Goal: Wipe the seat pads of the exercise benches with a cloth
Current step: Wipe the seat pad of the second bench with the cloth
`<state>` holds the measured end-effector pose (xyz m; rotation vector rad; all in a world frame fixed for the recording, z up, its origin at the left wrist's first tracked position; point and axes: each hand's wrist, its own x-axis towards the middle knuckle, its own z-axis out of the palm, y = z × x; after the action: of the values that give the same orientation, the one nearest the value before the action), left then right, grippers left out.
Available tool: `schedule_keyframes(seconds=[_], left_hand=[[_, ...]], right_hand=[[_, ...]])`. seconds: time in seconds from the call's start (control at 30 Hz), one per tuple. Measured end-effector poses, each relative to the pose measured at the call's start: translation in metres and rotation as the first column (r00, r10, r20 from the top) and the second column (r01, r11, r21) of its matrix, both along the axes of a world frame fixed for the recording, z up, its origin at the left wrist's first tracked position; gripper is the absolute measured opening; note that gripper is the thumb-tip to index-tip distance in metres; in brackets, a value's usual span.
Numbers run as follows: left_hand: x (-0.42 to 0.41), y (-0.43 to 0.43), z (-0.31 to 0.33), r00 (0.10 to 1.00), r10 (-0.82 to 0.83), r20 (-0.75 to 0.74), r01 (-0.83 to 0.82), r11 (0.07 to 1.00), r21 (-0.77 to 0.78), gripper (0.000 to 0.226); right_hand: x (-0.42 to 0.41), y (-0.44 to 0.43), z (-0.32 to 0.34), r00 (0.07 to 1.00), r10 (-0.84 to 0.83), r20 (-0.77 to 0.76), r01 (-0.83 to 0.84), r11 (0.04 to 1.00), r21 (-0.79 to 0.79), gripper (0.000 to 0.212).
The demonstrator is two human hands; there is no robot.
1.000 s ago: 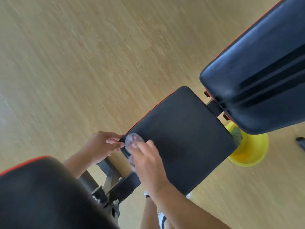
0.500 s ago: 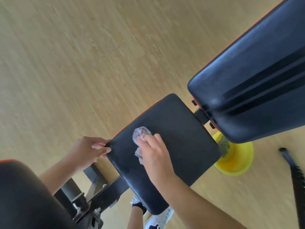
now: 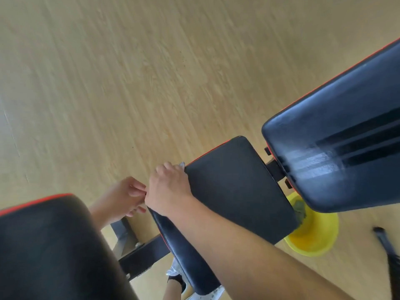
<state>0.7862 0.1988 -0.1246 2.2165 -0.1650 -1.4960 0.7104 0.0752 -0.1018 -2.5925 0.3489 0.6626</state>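
While the right hand (image 3: 167, 187) presses down at the near-left corner of the black seat pad (image 3: 238, 191), its fingers curl over the pad's left edge and close on the cloth (image 3: 182, 163), of which only a small grey-white tip shows past the knuckles, right at the red-trimmed left edge. The left hand (image 3: 125, 197) sits just beside the right one, off the pad's corner, with fingers bent loosely inward; whether it grips anything cannot be told, and it appears to touch the right hand at the fingertips. The seat pad belongs to a bench whose dark back pad (image 3: 337, 152) rises tilted beyond the seat's far edge, joined by a black bracket, with a pale smeared sheen on its lower part. Under the bench, at the seat's far-right corner, a yellow basin (image 3: 313, 237) stands on the wooden floor (image 3: 129, 72) with something green at its rim. Another black pad with red trim (image 3: 49, 245) fills the lower left. A black frame bar (image 3: 140, 258) runs below the seat.
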Motion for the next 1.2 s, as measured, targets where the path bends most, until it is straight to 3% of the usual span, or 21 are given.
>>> schedule_keyframes(seconds=[0.1,0.2,0.27,0.37,0.47,0.53,0.63,0.77,0.87,0.97,1.03,1.13,1.17,1.2], left_hand=[[-0.003,0.001,-0.002,0.998,0.068,-0.012,-0.069,0.998,-0.016,0.024],[-0.007,0.002,-0.004,0.997,0.075,0.034,-0.074,0.997,-0.029,0.019],[-0.01,0.003,-0.005,0.996,0.062,0.058,-0.06,0.998,-0.031,0.017],[-0.011,0.005,-0.008,0.995,0.076,0.067,-0.075,0.997,-0.016,0.015],[-0.011,0.006,-0.01,0.988,0.128,0.087,-0.129,0.992,0.011,0.011],[-0.01,0.009,-0.009,0.984,0.151,0.1,-0.155,0.987,0.034,0.014],[-0.008,0.017,-0.003,0.983,0.184,0.027,-0.184,0.983,0.0,0.028],[0.002,0.024,0.006,0.961,0.252,-0.115,-0.26,0.964,-0.063,0.029],[0.012,0.024,0.012,0.912,0.372,-0.174,-0.384,0.922,-0.039,0.031],[0.02,0.024,0.013,0.934,0.345,-0.092,-0.351,0.935,-0.06,0.03],[0.025,0.019,0.011,0.967,0.256,-0.016,-0.256,0.962,-0.092,0.03],[0.028,0.006,0.01,0.998,0.058,-0.004,-0.058,0.99,-0.13,0.03],[0.026,0.0,0.01,1.0,-0.009,-0.013,0.008,0.992,-0.124,0.03],[0.024,-0.004,0.011,0.998,-0.062,-0.028,0.058,0.992,-0.11,0.03]], right_hand=[[-0.01,-0.064,-0.005,0.999,0.036,-0.001,-0.036,0.995,-0.09,0.03],[-0.026,-0.151,-0.01,0.988,-0.139,-0.063,0.119,0.958,-0.26,0.036],[-0.029,-0.162,-0.011,0.977,-0.207,-0.049,0.181,0.929,-0.323,0.034],[-0.013,-0.094,-0.01,0.967,-0.255,-0.031,0.245,0.952,-0.185,0.024],[-0.008,-0.008,-0.007,0.999,-0.051,-0.014,0.052,0.997,0.053,0.019],[-0.01,0.001,-0.01,0.998,0.032,0.054,-0.039,0.991,0.125,0.023],[-0.017,-0.056,-0.012,0.995,0.08,0.061,-0.073,0.992,-0.1,0.035],[-0.032,-0.129,-0.007,0.984,-0.175,0.043,0.178,0.905,-0.387,0.034],[-0.021,-0.061,-0.012,0.972,-0.214,0.098,0.233,0.938,-0.256,0.013],[-0.021,0.024,-0.017,0.967,0.018,0.254,-0.008,0.999,-0.043,0.011],[-0.032,0.041,-0.027,0.927,0.175,0.333,-0.173,0.984,-0.035,0.016],[-0.092,0.045,-0.049,0.838,0.529,0.135,-0.523,0.848,-0.08,0.03],[-0.107,0.043,-0.05,0.813,0.559,0.164,-0.565,0.825,-0.014,0.037],[-0.115,0.038,-0.043,0.792,0.605,0.083,-0.61,0.791,0.051,0.031]])
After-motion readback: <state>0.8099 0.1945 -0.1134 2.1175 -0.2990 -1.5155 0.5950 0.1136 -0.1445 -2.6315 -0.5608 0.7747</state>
